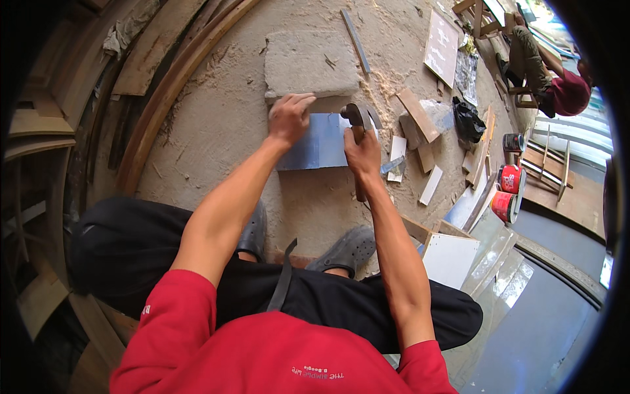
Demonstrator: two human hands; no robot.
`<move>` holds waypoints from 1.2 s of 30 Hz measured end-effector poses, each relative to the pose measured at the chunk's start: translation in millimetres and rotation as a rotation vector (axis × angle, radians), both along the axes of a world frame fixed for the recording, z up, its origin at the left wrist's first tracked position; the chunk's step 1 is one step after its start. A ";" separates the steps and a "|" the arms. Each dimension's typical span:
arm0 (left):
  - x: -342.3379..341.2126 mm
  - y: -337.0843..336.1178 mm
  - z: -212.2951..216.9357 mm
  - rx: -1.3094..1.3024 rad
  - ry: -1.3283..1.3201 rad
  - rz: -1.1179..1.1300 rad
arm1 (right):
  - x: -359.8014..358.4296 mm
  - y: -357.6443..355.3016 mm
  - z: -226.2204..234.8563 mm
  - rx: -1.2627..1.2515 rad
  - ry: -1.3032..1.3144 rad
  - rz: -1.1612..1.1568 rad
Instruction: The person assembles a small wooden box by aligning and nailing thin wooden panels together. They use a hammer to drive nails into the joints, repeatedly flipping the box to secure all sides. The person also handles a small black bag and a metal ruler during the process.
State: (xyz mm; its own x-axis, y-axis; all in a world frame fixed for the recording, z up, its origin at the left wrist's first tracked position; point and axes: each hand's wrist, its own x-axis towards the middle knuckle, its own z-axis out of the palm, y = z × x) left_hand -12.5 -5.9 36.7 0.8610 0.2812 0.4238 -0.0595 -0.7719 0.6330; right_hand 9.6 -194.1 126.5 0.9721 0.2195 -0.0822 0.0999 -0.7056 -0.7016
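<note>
Both busy: left hand [289, 118] presses blue sheet's [315, 148] edge, right hand [363, 152] grips hammer [356, 121].

Viewpoint: we look down from a camera worn on the person's head, over the red shirt [275, 354] and black-trousered knees.
Facing: we face steeply downward and forward onto the sandy concrete floor [216, 118].
Nearness: we sit close, within arm's reach of the left hand [289, 118] and right hand [363, 152], which come in from the lower edge.
Lens: we see a wide fisheye circle; straight boards bend near the dark rim.
Shared views: we have one view only.
</note>
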 end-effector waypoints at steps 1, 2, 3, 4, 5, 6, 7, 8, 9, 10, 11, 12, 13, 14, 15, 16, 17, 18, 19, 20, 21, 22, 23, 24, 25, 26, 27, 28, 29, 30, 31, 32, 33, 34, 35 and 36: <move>-6.4 -1.3 1.1 0.055 0.022 0.075 | -0.8 -0.3 0.0 0.012 -0.014 -0.023; -15.2 -2.5 4.7 0.110 0.048 0.155 | -1.9 0.1 -0.8 0.023 -0.026 -0.043; -20.4 -2.1 6.5 0.165 0.073 0.233 | -2.1 0.6 -1.6 -0.006 -0.043 -0.041; -24.3 -2.0 -5.7 0.169 0.105 0.285 | -2.0 0.9 -2.3 -0.036 -0.060 -0.040; -27.2 -2.8 -9.0 0.140 0.153 0.333 | -1.3 2.8 -3.5 -0.038 -0.063 -0.030; -29.7 -4.8 -12.1 0.110 0.200 0.381 | -0.9 3.9 -4.3 -0.042 -0.065 -0.021; -31.7 -6.6 -15.0 0.081 0.246 0.427 | 0.4 4.9 -5.3 -0.020 -0.055 -0.006; -33.6 -8.5 -14.2 -0.009 0.283 0.436 | 0.8 8.4 -2.1 -0.008 -0.047 0.004; -35.3 -10.4 -13.2 -0.100 0.318 0.443 | 1.3 12.1 1.5 0.004 -0.039 0.014; -35.6 -11.0 -12.3 -0.190 0.352 0.449 | 2.7 14.6 7.4 0.008 -0.037 0.019; -36.1 -11.0 -8.5 -0.197 0.392 0.432 | 2.3 18.1 17.6 0.006 -0.028 0.022; -37.2 -8.9 -3.1 -0.202 0.435 0.417 | 2.2 22.0 26.6 0.019 -0.022 0.016; -38.7 -8.1 -0.9 -0.208 0.477 0.402 | 2.4 25.9 35.5 0.033 -0.016 0.009; -38.8 -7.3 -1.2 -0.207 0.485 0.404 | 3.0 29.3 40.1 0.051 -0.017 0.006; -38.9 -6.7 -1.8 -0.207 0.493 0.406 | 1.8 31.6 38.5 0.082 -0.079 0.020; -39.3 -6.2 -2.5 -0.207 0.502 0.409 | 0.0 34.2 35.8 0.113 -0.141 0.034; -38.8 -6.9 -1.7 -0.216 0.502 0.418 | -0.7 35.3 33.5 0.140 -0.205 0.045; -37.7 -9.1 0.0 -0.223 0.498 0.422 | 0.4 30.3 19.2 0.185 -0.277 0.102; -36.7 -10.7 1.4 -0.231 0.495 0.426 | -1.3 23.9 7.2 0.081 -0.149 0.077; -36.9 -10.2 -0.7 -0.234 0.478 0.425 | -3.4 25.1 4.7 -0.019 -0.020 0.057; -36.7 -9.9 -2.9 -0.238 0.461 0.423 | -4.7 25.3 3.0 -0.120 0.109 0.037; -37.0 -9.9 -4.9 -0.242 0.444 0.421 | -6.8 24.3 2.7 -0.067 0.109 -0.060; -37.0 -10.0 -5.3 -0.245 0.437 0.424 | -4.5 23.2 5.0 -0.075 0.088 -0.046; -36.8 -10.6 -5.5 -0.249 0.429 0.427 | -1.0 19.5 7.0 -0.082 0.067 -0.033; -36.9 -11.2 -5.8 -0.252 0.422 0.430 | 1.2 18.2 10.0 -0.090 0.046 -0.020; -37.7 -10.3 -7.1 -0.247 0.419 0.439 | 2.2 24.7 24.4 -0.075 0.115 -0.044; -38.1 -10.1 -8.2 -0.243 0.414 0.444 | 1.4 27.6 30.0 -0.039 0.083 -0.062; -38.7 -9.9 -9.3 -0.238 0.410 0.450 | 0.1 30.3 33.5 -0.004 0.051 -0.080; -38.5 -9.9 -8.5 -0.240 0.413 0.449 | -1.9 32.9 34.2 0.034 0.019 -0.101; -38.6 -10.5 -7.5 -0.243 0.417 0.449 | -5.8 37.3 31.9 0.175 -0.178 -0.072; -38.8 -10.1 -6.8 -0.245 0.420 0.449 | -10.0 37.3 25.2 0.183 -0.168 -0.084; -38.6 -10.3 -6.5 -0.245 0.407 0.446 | -15.0 33.9 15.4 0.189 -0.160 -0.097; -37.6 -11.8 -6.7 -0.245 0.392 0.441 | -19.2 30.9 6.7 0.192 -0.154 -0.113; -36.6 -13.1 -6.9 -0.246 0.378 0.434 | -22.4 29.8 -1.8 0.174 -0.065 -0.137; -36.8 -13.3 -7.1 -0.246 0.376 0.434 | -15.7 30.8 -8.7 0.036 0.053 -0.088; -36.5 -13.5 -7.2 -0.246 0.373 0.432 | -12.9 27.1 -12.4 0.022 0.057 -0.091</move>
